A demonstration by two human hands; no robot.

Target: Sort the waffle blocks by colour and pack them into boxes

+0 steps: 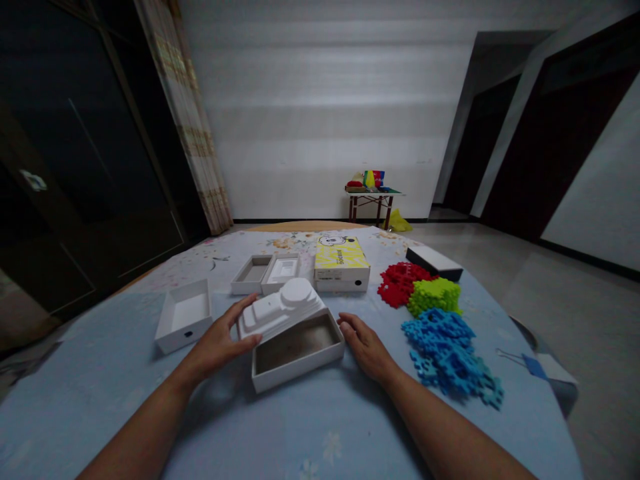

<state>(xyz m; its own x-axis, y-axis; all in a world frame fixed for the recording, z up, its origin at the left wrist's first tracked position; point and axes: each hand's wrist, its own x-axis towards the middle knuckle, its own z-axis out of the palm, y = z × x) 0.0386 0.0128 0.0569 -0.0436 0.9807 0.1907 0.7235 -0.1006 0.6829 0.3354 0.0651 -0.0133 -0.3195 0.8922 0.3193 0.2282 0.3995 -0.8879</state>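
My left hand (220,340) grips the left end of a white moulded tray insert (280,310), thumb in front and fingers behind. The insert has a stepped shape with a round raised part, and it tilts over a white open box (300,372). Part of the box's brown-grey inside shows below it. My right hand (367,343) rests at the right end of this box, fingertips against its edge and wrapped round the corner. To the left stands a white box part (186,313), open side up.
Behind are a small two-part open box (253,273) and a yellow-and-white printed box (342,263). On the right lie red (403,283), lime-green (435,297) and blue (445,350) interlocking pieces in piles, with a black-and-white box (434,262) behind. A blue binder clip (534,366) sits at the table's right edge.
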